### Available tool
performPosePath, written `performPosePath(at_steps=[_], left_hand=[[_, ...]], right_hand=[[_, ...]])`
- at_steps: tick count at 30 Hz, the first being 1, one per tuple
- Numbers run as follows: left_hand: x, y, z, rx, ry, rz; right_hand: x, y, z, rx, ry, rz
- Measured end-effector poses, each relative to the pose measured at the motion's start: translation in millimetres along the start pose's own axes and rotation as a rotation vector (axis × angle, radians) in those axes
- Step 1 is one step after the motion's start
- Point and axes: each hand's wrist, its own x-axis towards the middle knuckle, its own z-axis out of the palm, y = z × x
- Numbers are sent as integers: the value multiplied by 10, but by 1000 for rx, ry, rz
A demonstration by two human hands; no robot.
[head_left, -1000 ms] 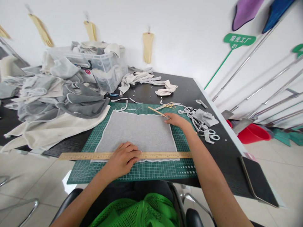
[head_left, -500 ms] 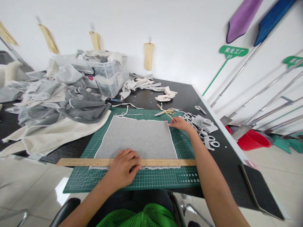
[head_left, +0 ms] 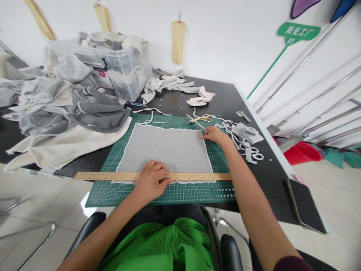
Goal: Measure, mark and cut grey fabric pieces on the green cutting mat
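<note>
A grey fabric rectangle [head_left: 169,148] lies flat on a green cutting mat [head_left: 118,192]. A long wooden ruler [head_left: 203,176] lies across the fabric's near edge. My left hand [head_left: 152,181] presses down on the ruler near its middle, fingers curled over it. My right hand [head_left: 213,134] rests at the fabric's far right corner, fingers pinched on a thin wooden stick [head_left: 196,122] that points away to the left. Gold-handled scissors [head_left: 199,119] lie just beyond that hand.
Piles of grey and cream cloth [head_left: 64,116] cover the table's left side, with a clear plastic bin [head_left: 113,71] behind. Grey offcut strips [head_left: 245,141] lie right of the mat. A dark tablet [head_left: 306,205] sits at the table's right edge. A red basin [head_left: 303,152] stands on the floor.
My right hand with the stick has drawn slightly nearer to the fabric's far right corner. My left hand has stayed on the ruler. The view has tilted downward.
</note>
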Motion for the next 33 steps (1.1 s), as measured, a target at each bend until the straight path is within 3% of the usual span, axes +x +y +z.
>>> performPosePath(at_steps=[8, 19, 24, 28, 33], left_hand=[[-47, 91, -19, 54, -12, 13], [16, 26, -62, -53, -66, 47], [-10, 105, -101, 5, -72, 34], [-24, 178, -113, 132, -74, 28], [-27, 188, -111, 211, -97, 58]], right_hand=[[29, 9, 2, -12, -5, 17], [-71, -107, -83, -117, 7, -15], [-192, -570, -151, -145, 8, -199], [-365, -1115, 31, -43, -192, -500], [-531, -1478, 310, -34, -348, -569]])
